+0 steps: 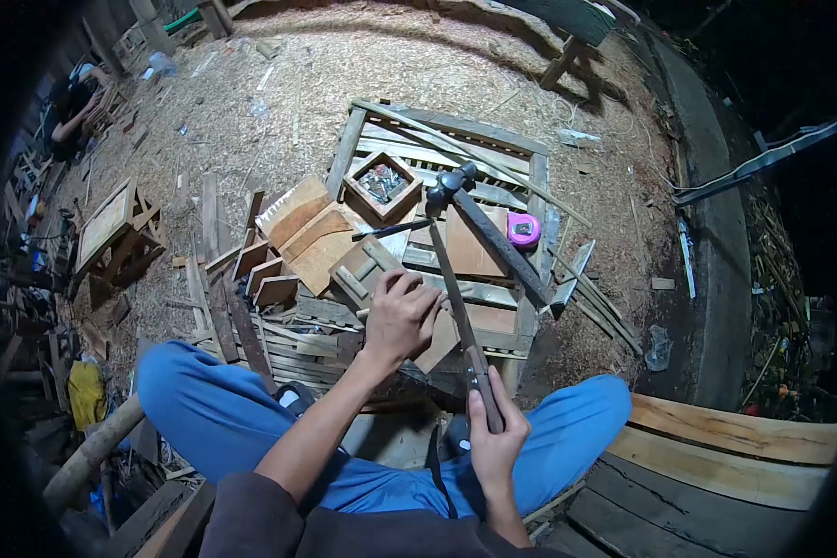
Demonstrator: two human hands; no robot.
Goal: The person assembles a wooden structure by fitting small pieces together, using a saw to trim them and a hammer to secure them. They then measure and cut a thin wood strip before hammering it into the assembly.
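My left hand (401, 319) is closed, its fingers curled together beside a small wooden piece with pale round bars (365, 272). What it grips is hidden by the fingers. My right hand (498, 432) wraps round the wooden handle of a long narrow blade (454, 298), which points away from me past my left hand. The blade's tip lies close to the head of a hammer (482, 229), resting on a slatted wooden frame (539, 172). A dark slim tool (388, 231) lies just left of the tip.
A wooden box of small hardware (405, 199) and a pink tape measure (524, 230) sit on the frame. Wooden boards (309, 232) stand to the left. Planks (735, 446) lie at my right. Another person (73, 107) sits at the far left near a small wooden stool (112, 228).
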